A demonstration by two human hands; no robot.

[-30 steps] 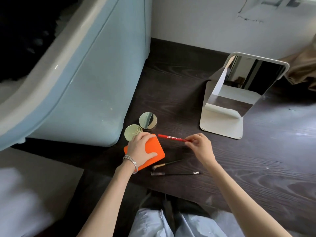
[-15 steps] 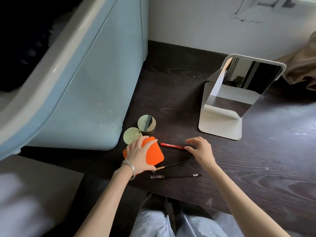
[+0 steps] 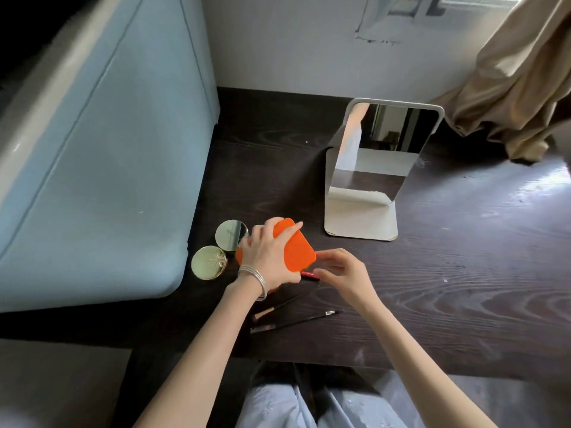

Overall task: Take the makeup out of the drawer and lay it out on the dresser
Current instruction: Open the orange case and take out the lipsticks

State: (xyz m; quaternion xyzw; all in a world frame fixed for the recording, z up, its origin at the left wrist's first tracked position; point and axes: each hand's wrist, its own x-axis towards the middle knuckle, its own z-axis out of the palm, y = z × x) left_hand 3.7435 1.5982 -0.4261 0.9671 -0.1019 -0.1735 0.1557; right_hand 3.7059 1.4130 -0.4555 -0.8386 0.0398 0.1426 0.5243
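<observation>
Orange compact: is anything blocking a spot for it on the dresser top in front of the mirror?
Nothing visible. The left hand holds the orange compact tilted up; the dark dresser top between it and the mirror base is bare.

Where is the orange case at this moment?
In the head view, the orange case is left of centre on the dresser, gripped by the left hand, just right of two gold compacts and in front of the mirror.

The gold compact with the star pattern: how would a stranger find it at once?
Start at the big pale blue cabinet on the dresser's left. At its lower right corner sit two round gold compacts. The gold compact with the star pattern is the nearer one; its neighbour has a plain mirror-like lid.
</observation>
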